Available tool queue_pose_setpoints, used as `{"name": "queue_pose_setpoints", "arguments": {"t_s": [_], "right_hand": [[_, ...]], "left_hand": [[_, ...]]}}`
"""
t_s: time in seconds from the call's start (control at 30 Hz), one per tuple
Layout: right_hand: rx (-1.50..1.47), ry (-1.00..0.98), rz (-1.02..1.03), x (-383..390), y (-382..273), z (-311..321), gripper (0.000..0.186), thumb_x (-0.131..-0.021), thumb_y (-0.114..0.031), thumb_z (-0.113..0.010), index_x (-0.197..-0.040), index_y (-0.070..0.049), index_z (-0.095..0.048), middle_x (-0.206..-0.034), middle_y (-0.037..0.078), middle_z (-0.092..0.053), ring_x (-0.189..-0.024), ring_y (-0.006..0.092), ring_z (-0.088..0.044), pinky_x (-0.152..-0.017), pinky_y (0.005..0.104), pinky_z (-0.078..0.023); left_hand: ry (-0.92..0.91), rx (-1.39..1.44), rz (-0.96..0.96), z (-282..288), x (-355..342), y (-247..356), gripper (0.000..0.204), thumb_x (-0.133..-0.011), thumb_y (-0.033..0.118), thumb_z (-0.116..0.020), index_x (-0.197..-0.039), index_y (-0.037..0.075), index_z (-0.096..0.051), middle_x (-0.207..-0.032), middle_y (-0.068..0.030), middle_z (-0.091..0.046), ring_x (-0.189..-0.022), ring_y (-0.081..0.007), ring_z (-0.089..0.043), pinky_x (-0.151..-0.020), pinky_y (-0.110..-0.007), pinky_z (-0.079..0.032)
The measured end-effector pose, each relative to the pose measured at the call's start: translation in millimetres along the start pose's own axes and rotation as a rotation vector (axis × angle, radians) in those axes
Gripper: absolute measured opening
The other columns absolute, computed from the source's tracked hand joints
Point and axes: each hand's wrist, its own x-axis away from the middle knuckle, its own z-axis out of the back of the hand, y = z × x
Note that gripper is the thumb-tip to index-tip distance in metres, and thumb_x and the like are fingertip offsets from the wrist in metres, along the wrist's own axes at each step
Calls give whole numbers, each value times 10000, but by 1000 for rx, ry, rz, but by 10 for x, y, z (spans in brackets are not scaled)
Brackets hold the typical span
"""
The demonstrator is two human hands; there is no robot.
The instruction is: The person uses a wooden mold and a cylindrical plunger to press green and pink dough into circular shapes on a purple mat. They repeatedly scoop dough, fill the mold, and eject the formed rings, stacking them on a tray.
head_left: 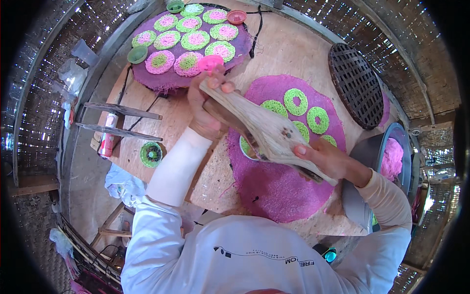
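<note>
Both my hands grip a long two-piece wooden press [271, 127], pale-grained with a few dark spots, held slantwise over the nearer cloth mat. My left hand [208, 105] wraps around its far left end. At the near right end my right hand [325, 157] closes on it, thumb on top. Below lies a round purple-pink cloth mat [289, 198] bearing several bright green noodle-like rings [295, 102]. The press covers some of these rings. A curved pale rim [246, 148] shows under the press; what it belongs to is hidden.
Another purple mat [147, 81] holds several pink-and-green noodle rounds [167, 40] and small plastic cups [237, 17]. A woven tray [356, 85] stands at right, above a grey tub [357, 201] with pink dough-like stuff. At left are a wooden two-bar piece [122, 110] and a green dish [151, 155].
</note>
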Motion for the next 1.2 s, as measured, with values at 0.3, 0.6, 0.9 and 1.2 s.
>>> {"name": "queue_pose_setpoints", "arguments": {"t_s": [0.3,0.6,0.9,1.2], "right_hand": [[-271,133,330,536,135,21,743,-792,-652,-513,-1010,54,-598,-727,50,-615,-634,111,-582,-536,252,-454],[-320,97,821,-337,314,-165,507,-877,-349,-520,-1268,-29,-466,-1321,117,-443,-1173,219,-454,-989,351,-349],[669,439,924,-841,435,-401,653,-627,-356,-732,-1217,-161,-530,-1288,122,-467,-1240,324,-367,-1064,530,-129],[723,447,654,-103,683,-318,887,-635,-359,-753,-1346,-56,-319,-1323,132,-437,-1321,303,-265,-1088,544,-21]], "left_hand": [[-169,-1094,277,-701,61,-217,593,-754,276,-687,-1228,16,-444,-1191,-133,-533,-1145,-275,-479,-972,-403,-379],[-100,-1858,-215,-964,337,-163,534,-618,168,-796,-1063,2,-551,-1045,-93,-605,-946,-215,-579,-861,-355,-448],[360,-1697,-139,-971,657,63,395,-606,-60,-696,-980,6,-588,-909,-45,-625,-810,-130,-586,-710,-268,-469],[292,-1679,-79,-907,612,-61,355,-635,-51,-676,-976,1,-591,-863,-37,-627,-742,-124,-588,-646,-253,-460]]}}
